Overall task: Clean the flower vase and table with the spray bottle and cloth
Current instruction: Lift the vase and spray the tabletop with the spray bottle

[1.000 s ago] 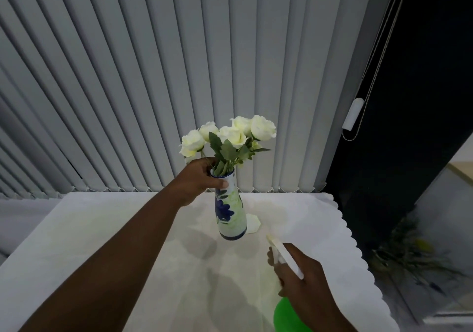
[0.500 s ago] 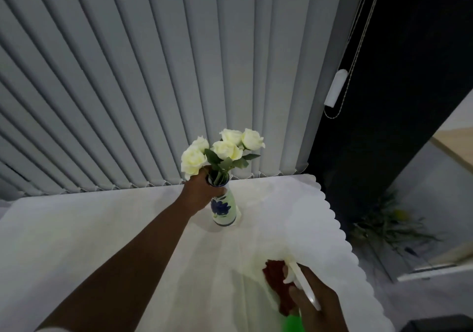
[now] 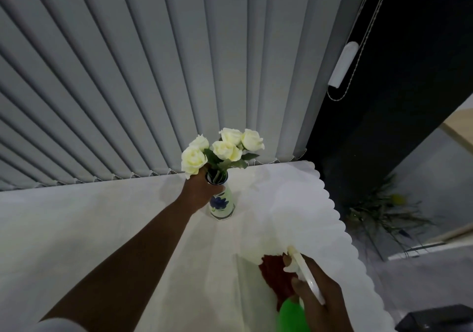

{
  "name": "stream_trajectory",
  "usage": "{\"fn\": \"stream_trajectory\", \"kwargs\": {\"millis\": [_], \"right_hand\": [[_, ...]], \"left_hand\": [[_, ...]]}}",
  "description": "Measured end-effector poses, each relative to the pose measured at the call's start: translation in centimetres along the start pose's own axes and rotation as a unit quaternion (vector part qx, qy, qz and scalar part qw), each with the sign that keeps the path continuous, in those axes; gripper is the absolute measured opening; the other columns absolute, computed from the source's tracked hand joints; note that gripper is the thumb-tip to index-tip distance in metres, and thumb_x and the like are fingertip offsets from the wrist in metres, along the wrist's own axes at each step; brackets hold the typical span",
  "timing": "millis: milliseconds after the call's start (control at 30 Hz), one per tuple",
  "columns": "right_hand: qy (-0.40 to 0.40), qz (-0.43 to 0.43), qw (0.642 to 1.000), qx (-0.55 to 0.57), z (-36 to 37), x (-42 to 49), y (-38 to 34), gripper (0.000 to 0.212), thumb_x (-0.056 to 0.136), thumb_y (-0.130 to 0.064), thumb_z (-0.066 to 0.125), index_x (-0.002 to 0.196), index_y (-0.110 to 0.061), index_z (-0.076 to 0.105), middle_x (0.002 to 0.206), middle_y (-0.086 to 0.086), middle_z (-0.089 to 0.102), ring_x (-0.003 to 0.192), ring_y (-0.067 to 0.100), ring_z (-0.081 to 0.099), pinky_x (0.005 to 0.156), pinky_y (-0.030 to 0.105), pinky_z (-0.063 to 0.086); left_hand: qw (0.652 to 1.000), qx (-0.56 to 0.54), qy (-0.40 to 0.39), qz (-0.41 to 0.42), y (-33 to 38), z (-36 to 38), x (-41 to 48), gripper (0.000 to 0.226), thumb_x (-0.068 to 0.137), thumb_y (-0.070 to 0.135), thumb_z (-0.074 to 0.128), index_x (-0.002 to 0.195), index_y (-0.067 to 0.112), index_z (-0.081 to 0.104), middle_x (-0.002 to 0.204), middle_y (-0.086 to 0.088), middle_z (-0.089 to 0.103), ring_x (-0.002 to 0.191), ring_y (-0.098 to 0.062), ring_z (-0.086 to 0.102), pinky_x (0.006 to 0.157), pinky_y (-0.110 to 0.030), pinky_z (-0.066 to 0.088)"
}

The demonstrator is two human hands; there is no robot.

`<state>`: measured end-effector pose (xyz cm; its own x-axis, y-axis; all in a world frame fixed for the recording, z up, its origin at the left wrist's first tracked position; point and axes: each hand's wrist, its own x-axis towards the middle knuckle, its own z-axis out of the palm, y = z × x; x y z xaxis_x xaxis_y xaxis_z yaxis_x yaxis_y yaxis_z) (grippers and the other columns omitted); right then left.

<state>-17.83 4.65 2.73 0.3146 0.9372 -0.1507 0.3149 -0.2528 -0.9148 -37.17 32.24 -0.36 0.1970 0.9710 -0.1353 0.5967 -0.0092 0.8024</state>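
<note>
My left hand (image 3: pixel 202 191) is wrapped round the neck of the vase (image 3: pixel 222 205), fingers closed on it just below the rim, with the roses (image 3: pixel 222 147) fanning out above my knuckles. The vase looks to stand on the table (image 3: pixel 102 229) near its back edge, close to the blinds (image 3: pixel 153 75), though I cannot tell for sure whether its base is fully down or a shade lifted. I hold it high on the neck, I judge, so the painted body stays bare for cleaning and so it cannot tip.

My right hand (image 3: pixel 317 296) grips the spray bottle (image 3: pixel 294 316) low at the near right, fingers curled round the white head (image 3: pixel 304 275), one of them across the trigger. The green body shows below my palm. The nozzle points forward over the table rather than straight at the vase, and a pale blur hangs in front of it, which may be mist; it is too soft to say. Something dark red (image 3: pixel 276 275) lies just under the nozzle, against my fingers; it could be the cloth, but I cannot make it out.

I judge I am at the spraying step, with wiping not yet done. The scalloped table edge is near my right wrist, so I should keep the bottle well inboard
</note>
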Motion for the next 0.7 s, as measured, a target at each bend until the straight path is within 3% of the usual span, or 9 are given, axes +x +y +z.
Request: {"fn": "stream_trajectory", "kwargs": {"millis": [133,333,433,600,667,700], "right_hand": [[-0.005,0.009,1.000,0.007,0.4,0.0,0.2,0.050,0.073,-0.017,0.057,0.111,-0.048,0.064,0.098,-0.007,0.076,0.097,0.003,0.068,0.086,0.029,0.055],[0.003,-0.008,1.000,0.006,1.3,-0.2,-0.6,0.048,0.072,-0.014,0.056,0.110,-0.042,0.068,0.098,-0.005,0.076,0.091,0.009,0.070,0.076,0.026,0.057],[0.013,-0.012,1.000,0.015,1.7,0.0,-0.9,0.043,0.072,-0.014,0.058,0.103,-0.041,0.070,0.100,-0.007,0.076,0.088,0.010,0.070,0.071,0.017,0.056],[-0.008,-0.049,0.997,-0.060,4.2,0.6,-2.1,0.039,0.082,-0.032,0.058,0.114,-0.054,0.057,0.105,-0.024,0.070,0.091,0.008,0.070,0.089,0.045,0.053],[-0.027,-0.053,0.993,-0.101,6.0,1.0,-3.2,0.041,0.079,-0.049,0.046,0.120,-0.056,0.049,0.106,-0.029,0.066,0.090,0.005,0.069,0.094,0.047,0.049],[-0.036,-0.064,0.991,-0.116,6.9,1.2,-3.8,0.041,0.080,-0.051,0.045,0.121,-0.053,0.049,0.106,-0.029,0.066,0.091,0.002,0.067,0.095,0.041,0.048]], "left_hand": [[1.000,0.000,-0.009,0.010,-0.5,0.3,-0.2,0.072,0.066,0.018,0.083,0.129,0.015,0.048,0.128,-0.005,0.059,0.113,-0.022,0.055,0.093,-0.028,0.041],[0.998,-0.054,-0.033,0.007,-0.5,0.1,-0.5,0.073,0.065,0.019,0.085,0.128,0.015,0.048,0.123,0.002,0.057,0.113,-0.015,0.051,0.098,-0.029,0.040],[0.995,-0.084,-0.041,-0.023,-1.0,0.1,-1.1,0.078,0.063,0.022,0.086,0.131,0.018,0.049,0.126,0.007,0.057,0.117,-0.014,0.051,0.097,-0.029,0.041],[0.991,-0.111,-0.010,-0.069,-3.3,-0.4,-6.5,0.080,0.067,0.009,0.081,0.138,0.015,0.044,0.133,0.007,0.050,0.125,-0.012,0.046,0.105,-0.026,0.036],[0.995,-0.080,-0.044,-0.045,-4.8,-0.6,-10.2,0.074,0.067,0.009,0.072,0.135,0.021,0.047,0.141,0.004,0.049,0.132,-0.014,0.045,0.111,-0.029,0.035],[0.994,-0.068,-0.075,-0.033,-5.5,-0.8,-12.3,0.075,0.063,0.013,0.067,0.134,0.024,0.047,0.143,0.004,0.048,0.134,-0.013,0.043,0.113,-0.030,0.034]]}}
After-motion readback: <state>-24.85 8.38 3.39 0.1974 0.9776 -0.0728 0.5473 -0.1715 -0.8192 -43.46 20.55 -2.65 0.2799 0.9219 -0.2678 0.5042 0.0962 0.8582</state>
